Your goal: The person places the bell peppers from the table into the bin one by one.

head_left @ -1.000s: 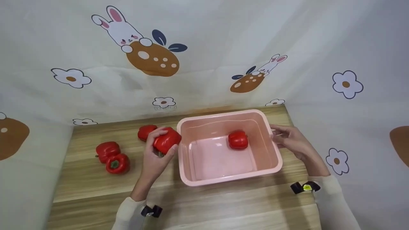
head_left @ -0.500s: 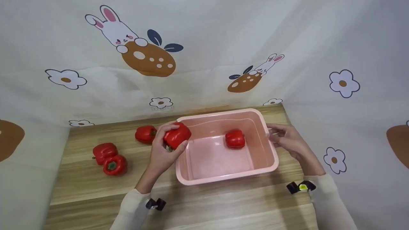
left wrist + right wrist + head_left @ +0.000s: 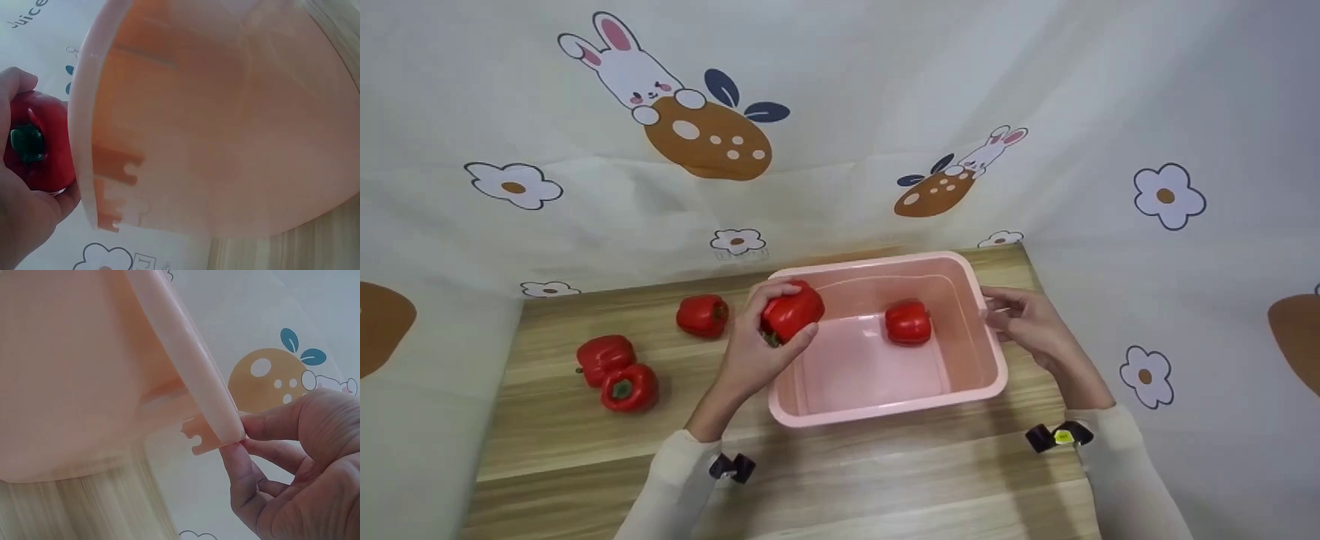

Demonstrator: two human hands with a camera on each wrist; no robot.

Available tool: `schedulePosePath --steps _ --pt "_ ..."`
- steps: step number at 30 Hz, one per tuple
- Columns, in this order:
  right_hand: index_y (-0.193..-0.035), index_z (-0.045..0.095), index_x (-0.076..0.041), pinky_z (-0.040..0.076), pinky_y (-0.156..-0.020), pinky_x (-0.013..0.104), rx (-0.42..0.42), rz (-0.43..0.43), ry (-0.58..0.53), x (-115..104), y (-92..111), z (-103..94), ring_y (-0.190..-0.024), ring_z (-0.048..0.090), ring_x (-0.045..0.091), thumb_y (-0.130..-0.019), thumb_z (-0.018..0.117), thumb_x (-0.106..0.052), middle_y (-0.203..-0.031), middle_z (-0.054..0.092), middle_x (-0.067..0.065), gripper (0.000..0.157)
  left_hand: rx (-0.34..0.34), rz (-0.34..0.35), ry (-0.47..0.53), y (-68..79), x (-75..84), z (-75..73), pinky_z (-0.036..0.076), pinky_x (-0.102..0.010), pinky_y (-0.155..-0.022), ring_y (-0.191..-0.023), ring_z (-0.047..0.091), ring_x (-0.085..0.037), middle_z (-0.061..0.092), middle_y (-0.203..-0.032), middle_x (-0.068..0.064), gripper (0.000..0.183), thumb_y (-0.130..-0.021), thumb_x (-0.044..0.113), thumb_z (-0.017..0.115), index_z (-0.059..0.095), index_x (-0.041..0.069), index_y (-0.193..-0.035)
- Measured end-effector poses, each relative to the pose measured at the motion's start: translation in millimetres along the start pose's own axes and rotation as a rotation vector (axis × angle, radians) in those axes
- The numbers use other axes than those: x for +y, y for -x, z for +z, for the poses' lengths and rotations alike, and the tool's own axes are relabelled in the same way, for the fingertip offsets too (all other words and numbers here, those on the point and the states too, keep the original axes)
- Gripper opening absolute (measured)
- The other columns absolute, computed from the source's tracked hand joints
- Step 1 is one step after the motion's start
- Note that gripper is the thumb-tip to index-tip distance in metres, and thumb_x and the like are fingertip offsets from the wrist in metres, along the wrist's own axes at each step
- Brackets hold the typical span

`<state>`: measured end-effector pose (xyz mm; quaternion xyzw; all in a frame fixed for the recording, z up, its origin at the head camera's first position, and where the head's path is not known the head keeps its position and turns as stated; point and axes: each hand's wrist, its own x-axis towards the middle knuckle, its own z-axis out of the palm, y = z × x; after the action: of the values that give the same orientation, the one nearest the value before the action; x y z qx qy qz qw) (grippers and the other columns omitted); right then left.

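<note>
In the head view my left hand (image 3: 757,345) grips a red bell pepper (image 3: 796,311) above the left rim of a pink plastic basin (image 3: 885,412). The left wrist view shows the same pepper (image 3: 53,140) with its green stem towards the palm, beside the basin's outer wall (image 3: 225,140). On the basin floor, towards the right, lies another red bell pepper (image 3: 908,323). My right hand (image 3: 1031,322) pinches the basin's right rim; in the right wrist view thumb and fingers (image 3: 239,464) meet at the rim's edge (image 3: 197,377).
Left of the basin, a red bell pepper (image 3: 702,316) lies on the wooden table (image 3: 547,450). Farther left, two more peppers (image 3: 605,360) touch each other. A pale cloth (image 3: 840,112) printed with rabbits and flowers hangs behind and at the sides.
My left hand has carried its pepper rightward from beside the basin to over its left rim. The pepper behind that hand is now fully visible. My right hand keeps its pinch on the rim.
</note>
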<state>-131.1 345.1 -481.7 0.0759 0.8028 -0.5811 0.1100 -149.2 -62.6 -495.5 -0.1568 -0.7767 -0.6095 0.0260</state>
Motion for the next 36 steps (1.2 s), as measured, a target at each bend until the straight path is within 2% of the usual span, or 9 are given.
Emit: schedulePosePath --steps 6,13,22,28,36 --pt "-0.15 0.053 0.006 0.066 -0.076 0.031 0.004 -0.007 0.024 0 -3 1.1 -0.087 0.069 0.011 -0.099 0.064 -0.002 -0.111 0.064 0.016 0.052 -0.067 0.015 -0.071 -3.8 5.8 6.6 0.062 -0.051 -0.099 -0.132 0.057 -0.025 0.059 -0.145 0.004 0.053 -0.085 0.019 0.088 0.063 0.028 -0.132" --pt "-0.149 0.056 0.004 0.067 -0.075 0.031 0.008 -0.011 0.055 1 -5 1.5 -0.089 0.07 0.013 -0.1 0.063 -0.003 -0.115 0.064 0.021 0.05 -0.112 0.034 -0.105 -8.8 12.1 14.1 0.06 -0.05 -0.102 -0.13 0.058 -0.027 0.058 -0.143 0.001 0.051 -0.086 0.02 0.087 0.064 0.025 -0.131" --pt "-0.147 0.058 0.004 0.066 -0.072 0.03 0.023 -0.031 0.046 1 -5 7.3 -0.085 0.069 0.011 -0.099 0.065 -0.002 -0.111 0.066 0.017 0.049 -0.2 0.005 -0.354 -15.1 20.5 19.8 0.062 -0.047 -0.1 -0.125 0.062 -0.028 0.056 -0.14 -0.003 0.049 -0.087 0.027 0.086 0.064 0.023 -0.13" --pt "-0.147 0.057 0.005 0.066 -0.075 0.03 0.017 -0.031 0.047 -1 -5 8.0 -0.085 0.069 0.008 -0.1 0.066 -0.003 -0.11 0.065 0.015 0.049 -0.25 0.037 -0.451 -18.6 26.5 22.8 0.061 -0.046 -0.101 -0.125 0.06 -0.027 0.057 -0.14 -0.006 0.049 -0.088 0.03 0.085 0.065 0.021 -0.131" --pt "-0.147 0.059 0.003 0.067 -0.077 0.033 0.046 -0.03 0.07 -1 -5 5.3 -0.088 0.071 0.011 -0.099 0.066 -0.003 -0.118 0.065 0.025 0.048 -0.314 0.027 -0.502 -26.1 36.0 27.3 0.062 -0.046 -0.098 -0.125 0.058 -0.026 0.057 -0.137 -0.003 0.049 -0.088 0.032 0.085 0.065 0.023 -0.132"
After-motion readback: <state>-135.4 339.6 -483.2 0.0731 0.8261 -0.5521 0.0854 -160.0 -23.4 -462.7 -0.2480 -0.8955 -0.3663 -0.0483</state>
